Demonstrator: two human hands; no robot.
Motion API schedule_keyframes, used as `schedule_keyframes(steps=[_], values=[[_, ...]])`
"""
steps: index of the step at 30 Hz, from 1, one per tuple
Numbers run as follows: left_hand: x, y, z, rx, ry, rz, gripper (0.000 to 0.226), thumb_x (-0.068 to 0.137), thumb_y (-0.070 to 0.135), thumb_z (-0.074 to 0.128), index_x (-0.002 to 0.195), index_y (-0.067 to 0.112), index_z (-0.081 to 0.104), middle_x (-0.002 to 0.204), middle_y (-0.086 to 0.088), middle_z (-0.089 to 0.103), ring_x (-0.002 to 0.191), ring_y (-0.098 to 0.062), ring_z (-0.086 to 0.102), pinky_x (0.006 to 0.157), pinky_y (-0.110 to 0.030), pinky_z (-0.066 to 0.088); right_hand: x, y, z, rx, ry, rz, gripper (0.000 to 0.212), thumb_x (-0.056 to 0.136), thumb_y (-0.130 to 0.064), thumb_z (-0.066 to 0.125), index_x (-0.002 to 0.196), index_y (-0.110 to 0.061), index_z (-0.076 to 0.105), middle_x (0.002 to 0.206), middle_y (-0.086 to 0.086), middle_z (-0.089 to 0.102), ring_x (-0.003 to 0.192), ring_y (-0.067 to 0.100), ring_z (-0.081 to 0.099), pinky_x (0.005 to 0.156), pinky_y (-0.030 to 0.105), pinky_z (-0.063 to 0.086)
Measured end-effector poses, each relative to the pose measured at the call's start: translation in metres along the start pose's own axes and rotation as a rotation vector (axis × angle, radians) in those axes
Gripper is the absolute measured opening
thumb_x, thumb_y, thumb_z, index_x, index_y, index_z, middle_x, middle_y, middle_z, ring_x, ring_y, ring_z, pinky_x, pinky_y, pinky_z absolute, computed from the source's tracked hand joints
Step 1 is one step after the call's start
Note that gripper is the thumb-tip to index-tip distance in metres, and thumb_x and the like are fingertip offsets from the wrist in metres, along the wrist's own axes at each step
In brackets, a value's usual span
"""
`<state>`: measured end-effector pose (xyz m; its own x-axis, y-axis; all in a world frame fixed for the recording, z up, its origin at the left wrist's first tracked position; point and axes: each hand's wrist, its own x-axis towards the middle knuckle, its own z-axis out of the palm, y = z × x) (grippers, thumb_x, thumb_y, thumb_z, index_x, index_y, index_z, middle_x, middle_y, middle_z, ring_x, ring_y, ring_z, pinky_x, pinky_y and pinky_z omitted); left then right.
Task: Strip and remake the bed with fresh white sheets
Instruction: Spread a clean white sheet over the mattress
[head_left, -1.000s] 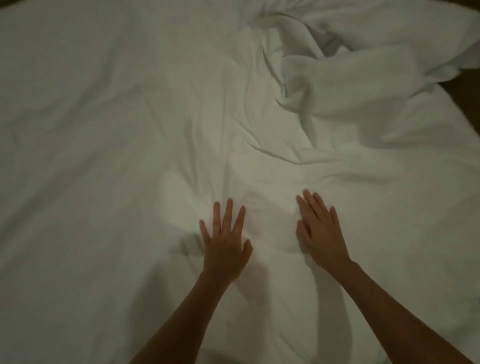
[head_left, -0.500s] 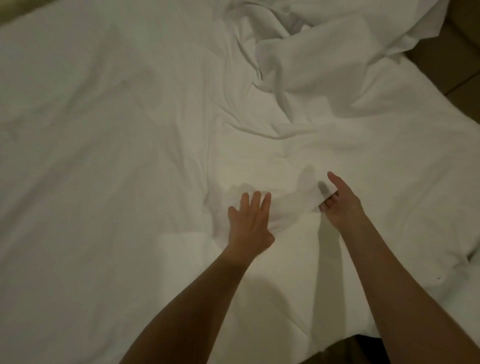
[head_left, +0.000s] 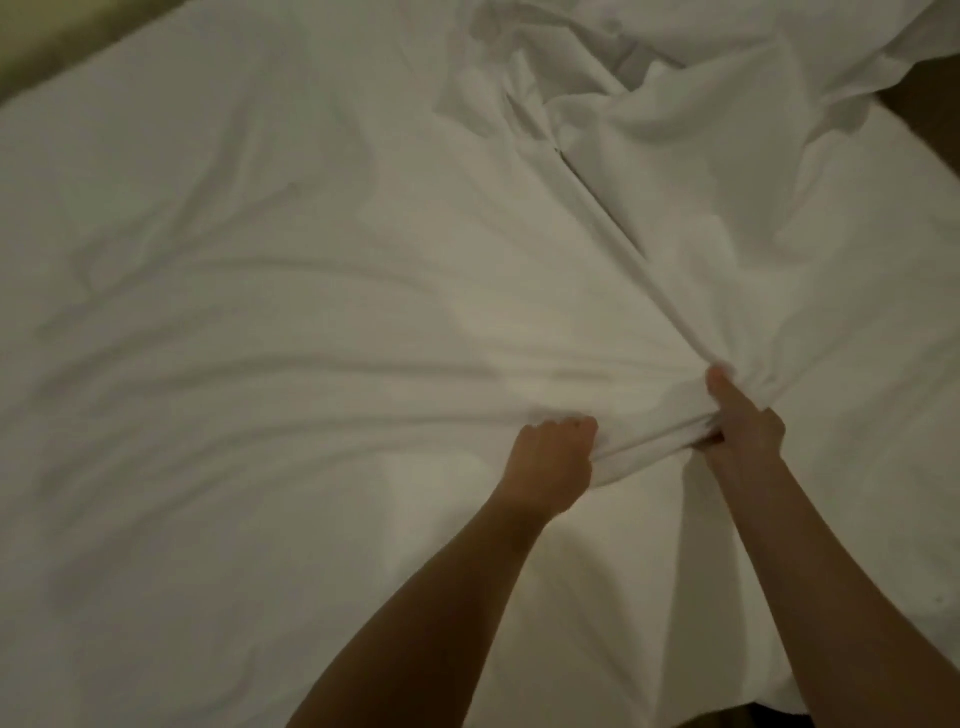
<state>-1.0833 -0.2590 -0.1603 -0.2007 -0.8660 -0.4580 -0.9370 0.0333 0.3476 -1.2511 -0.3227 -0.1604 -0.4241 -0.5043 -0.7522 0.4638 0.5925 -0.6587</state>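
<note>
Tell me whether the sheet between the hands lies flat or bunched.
Bunched: the white sheet is gathered into a ridge gripped by the left hand and right hand.

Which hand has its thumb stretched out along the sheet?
The right hand: its thumb points up the bunched white sheet. The left hand is a closed fist on the same fold.

Your left hand (head_left: 550, 457) and right hand (head_left: 743, 431) sit side by side on the white cotton sheet (head_left: 260, 312), a gathered fold of it between them. The sheet spreads flat to the left of your left hand. Beyond your right hand lies a crumpled heap of white bedding (head_left: 675, 93).
</note>
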Motion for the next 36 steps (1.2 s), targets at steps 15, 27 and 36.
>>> schedule_keyframes(steps=[15, 27, 36], values=[[-0.113, -0.07, 0.043, 0.141, 0.189, -0.309, 0.058, 0.041, 0.007, 0.068, 0.096, 0.014, 0.052, 0.086, -0.007, 0.053, 0.071, -0.028, 0.053, 0.046, -0.032, 0.039, -0.011, 0.048, 0.004, -0.041, -0.077, 0.149, 0.027, 0.075, -0.01, 0.08, 0.096, -0.01, 0.063, 0.102, 0.005, 0.068, 0.092, 0.024, 0.066, 0.073, 0.042, 0.058], [-0.236, -0.158, 0.066, 0.025, 0.123, -0.505, 0.059, 0.039, 0.029, 0.09, 0.086, 0.017, 0.057, 0.082, -0.001, 0.054, 0.069, -0.024, 0.055, 0.047, -0.032, 0.043, -0.18, 0.207, 0.051, -0.025, -0.484, 0.439, 0.062, 0.058, -0.016, 0.08, 0.116, -0.001, 0.064, 0.106, 0.012, 0.069, 0.1, 0.027, 0.065, 0.083, 0.034, 0.057], [-0.276, -0.202, 0.081, -0.031, 0.197, -0.201, 0.026, 0.068, 0.026, 0.046, 0.093, 0.025, 0.045, 0.07, 0.004, 0.058, 0.055, -0.018, 0.057, 0.038, -0.022, 0.038, -0.183, 0.232, 0.029, -0.061, -0.305, 0.167, 0.02, 0.088, -0.003, 0.064, 0.104, -0.015, 0.064, 0.093, -0.004, 0.07, 0.085, 0.013, 0.064, 0.073, 0.029, 0.057]])
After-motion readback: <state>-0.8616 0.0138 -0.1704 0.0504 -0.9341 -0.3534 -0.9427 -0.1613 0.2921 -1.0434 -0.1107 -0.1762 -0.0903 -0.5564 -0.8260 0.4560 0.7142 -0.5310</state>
